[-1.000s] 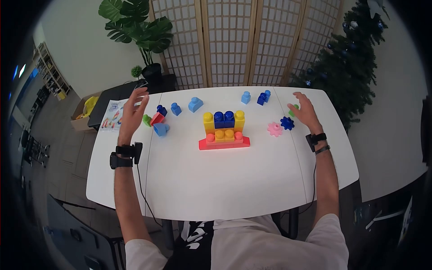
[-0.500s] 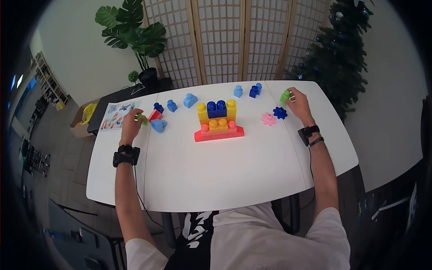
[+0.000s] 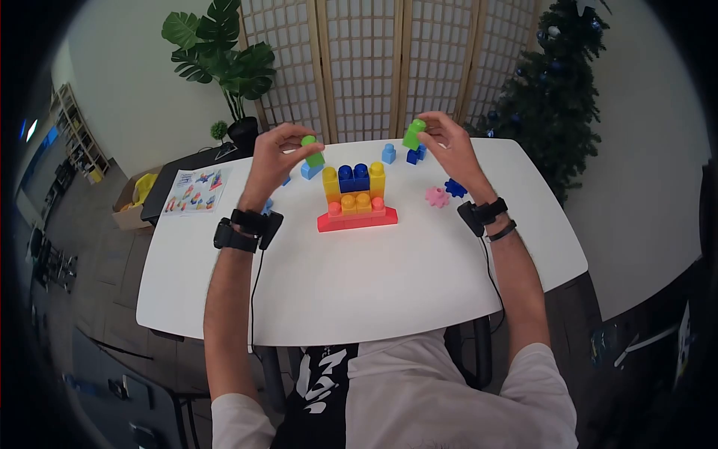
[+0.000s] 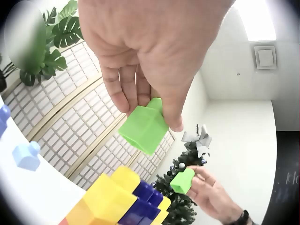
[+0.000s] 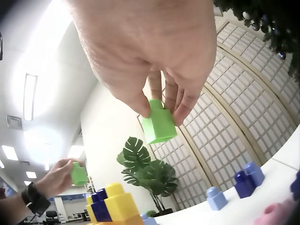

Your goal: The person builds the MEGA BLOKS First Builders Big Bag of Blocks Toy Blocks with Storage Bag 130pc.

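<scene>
My left hand (image 3: 273,159) pinches a green building block (image 4: 144,127) by its stud between thumb and fingers, raised just left of a block structure. Another green building block (image 5: 159,125), single-studded too, is pinched by my right hand (image 3: 453,150) to the structure's right and higher up. Both blocks hang with their hollow undersides downward in the wrist views. Between the hands stands the structure: a long red base (image 3: 357,219), orange blocks (image 3: 356,203) in the middle, dark blue blocks (image 3: 354,179) on top and a yellow block (image 3: 378,179) at each end.
Behind the structure are a light blue block (image 3: 388,154), a dark blue block (image 3: 412,157) and a sloped light blue block (image 3: 311,171). A pink gear-shaped piece (image 3: 437,197) and a dark blue one (image 3: 455,188) lie right. A printed sheet (image 3: 196,192) lies at the table's left.
Both hands reached outward and took hold of a green block each, left and right. Since then they have lifted the blocks and brought them inward toward the structure.
</scene>
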The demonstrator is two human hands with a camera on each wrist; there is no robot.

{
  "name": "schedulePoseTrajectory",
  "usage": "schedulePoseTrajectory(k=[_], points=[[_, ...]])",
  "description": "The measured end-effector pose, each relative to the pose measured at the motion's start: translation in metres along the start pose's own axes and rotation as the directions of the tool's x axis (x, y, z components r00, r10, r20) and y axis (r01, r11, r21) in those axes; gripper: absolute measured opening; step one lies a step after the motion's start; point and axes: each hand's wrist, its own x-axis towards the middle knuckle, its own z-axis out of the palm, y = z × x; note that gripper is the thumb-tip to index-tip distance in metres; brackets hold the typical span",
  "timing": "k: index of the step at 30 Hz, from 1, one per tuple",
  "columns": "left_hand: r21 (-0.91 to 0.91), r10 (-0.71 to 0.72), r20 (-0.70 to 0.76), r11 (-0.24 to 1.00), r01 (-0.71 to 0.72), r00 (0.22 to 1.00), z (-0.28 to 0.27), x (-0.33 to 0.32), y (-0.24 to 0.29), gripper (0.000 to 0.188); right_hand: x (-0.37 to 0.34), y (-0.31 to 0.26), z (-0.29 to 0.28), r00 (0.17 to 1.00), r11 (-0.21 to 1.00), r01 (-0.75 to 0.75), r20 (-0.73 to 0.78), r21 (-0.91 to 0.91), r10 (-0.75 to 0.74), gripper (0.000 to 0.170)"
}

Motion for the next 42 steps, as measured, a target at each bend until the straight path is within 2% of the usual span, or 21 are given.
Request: schedulePoseTrajectory(k=[2,4,6,9,12,15,18,22,25,28,30,32,34,35,37,38,39,40,41,42], points=[[-0.008,0.008,0.033,1.0,-0.008,0.999,0.017,0.0,-0.011,0.031,0.004,-0.014,0.013,0.999,0.999,0.028,0.045,0.021,-0.029,0.034],[0.005,-0.082,0.079,0.997,0.082,0.993,0.027,-0.004,-0.019,0.028,0.007,-0.027,0.025,0.992,0.998,0.044,0.112,0.051,-0.05,0.033],[0.008,-0.067,0.094,0.998,0.067,0.993,0.034,-0.009,-0.025,0.029,0.006,-0.033,0.034,0.99,0.997,0.049,0.127,0.066,-0.058,0.032],[-0.011,-0.061,0.109,0.998,0.063,0.992,0.039,-0.017,-0.026,0.03,0.002,-0.029,0.049,0.966,0.999,0.027,0.258,-0.018,-0.021,0.035],[-0.047,-0.083,0.129,0.995,0.09,0.988,0.039,-0.019,-0.024,0.032,-0.007,-0.015,0.067,0.954,1.0,0.005,0.299,-0.026,0.003,0.034],[-0.08,-0.097,0.146,0.991,0.109,0.985,0.042,-0.023,-0.023,0.035,-0.007,-0.011,0.067,0.948,0.999,0.028,0.318,0.025,-0.035,0.035],[-0.069,-0.095,0.14,0.992,0.106,0.986,0.045,-0.023,-0.029,0.035,-0.011,-0.013,0.064,0.937,0.999,-0.014,0.349,0.041,-0.001,0.037],[-0.094,-0.13,0.156,0.985,0.146,0.979,0.047,-0.026,-0.027,0.037,-0.018,-0.008,0.066,0.951,0.999,-0.007,0.308,0.044,-0.007,0.041],[-0.144,-0.129,0.172,0.977,0.155,0.976,0.047,-0.027,-0.026,0.04,-0.02,-0.005,0.068,0.959,0.997,0.066,0.273,0.03,-0.072,0.044],[-0.096,-0.136,0.186,0.983,0.156,0.973,0.048,-0.027,-0.024,0.043,-0.019,-0.004,0.068,0.959,0.998,0.029,0.281,0.057,-0.044,0.047],[-0.074,-0.132,0.171,0.986,0.147,0.976,0.05,-0.029,-0.027,0.045,-0.02,-0.006,0.069,0.955,0.997,-0.046,0.294,0.066,0.025,0.05],[-0.064,-0.142,0.175,0.986,0.155,0.974,0.051,-0.03,-0.026,0.046,-0.02,-0.003,0.07,0.955,0.996,-0.037,0.298,0.078,0.012,0.053],[-0.073,-0.122,0.164,0.988,0.136,0.979,0.052,-0.031,-0.025,0.046,-0.02,-0.005,0.07,0.951,0.998,-0.041,0.307,0.046,0.025,0.064],[-0.059,-0.154,0.161,0.985,0.165,0.975,0.052,-0.031,-0.024,0.051,-0.019,-0.008,0.068,0.953,0.998,-0.035,0.303,0.046,0.019,0.064],[-0.047,-0.12,0.169,0.99,0.13,0.978,0.051,-0.032,-0.021,0.055,-0.019,-0.014,0.061,0.93,0.988,-0.103,0.365,0.113,0.055,0.073],[-0.036,-0.091,0.179,0.994,0.099,0.98,0.049,-0.032,-0.019,0.059,-0.019,-0.01,0.06,0.929,0.988,-0.098,0.367,0.115,0.05,0.073],[0.039,-0.188,0.25,0.982,0.184,0.95,0.044,-0.033,-0.018,0.069,-0.019,-0.002,0.059,0.934,0.974,-0.169,0.339,0.152,0.109,0.073],[0.041,-0.189,0.243,0.982,0.184,0.952,0.042,-0.036,-0.02,0.069,-0.017,0.007,0.056,0.934,0.953,-0.238,0.315,0.19,0.17,0.072],[-0.007,-0.151,0.212,0.988,0.156,0.966,0.039,-0.039,-0.026,0.07,-0.014,0.018,0.05,0.946,0.946,-0.233,0.277,0.227,0.167,0.057],[-0.054,-0.113,0.18,0.991,0.124,0.977,0.037,-0.04,-0.033,0.071,-0.01,0.031,0.043,0.946,0.946,-0.231,0.281,0.226,0.164,0.057]])
